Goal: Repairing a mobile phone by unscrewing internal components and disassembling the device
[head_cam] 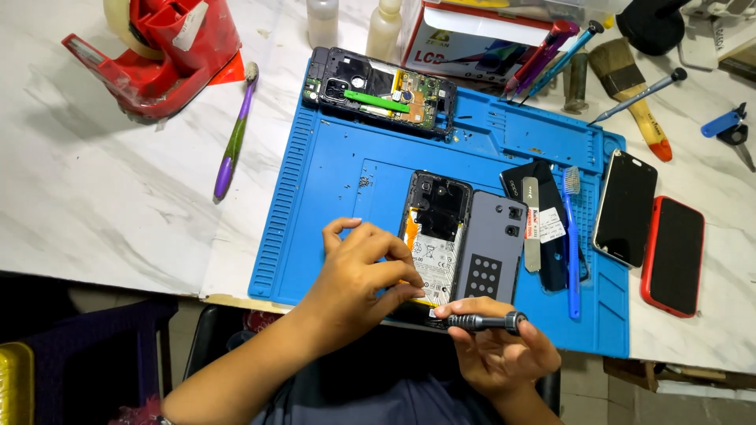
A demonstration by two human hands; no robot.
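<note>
On the blue work mat (331,173), at about 6 o'clock, lies the open phone (433,228) with its back off, so you can see the battery and a black plate at its top. Your left hand (364,264) rests on the phone's lower left side, fingers curled and pressing it down. Your right hand (504,346) pinches a dark screwdriver (480,321) lying sideways, its tip touching the bottom edge of the phone. Just beside the phone, at 3 o'clock from it, sits the grey back cover (492,248). Further toward 3 o'clock lie a blue brush (572,236), a dark phone (626,206) and a phone with a red case (673,256). At 12 o'clock lies another opened phone (382,90). A red tape holder (161,51) stands at 10 o'clock
</note>
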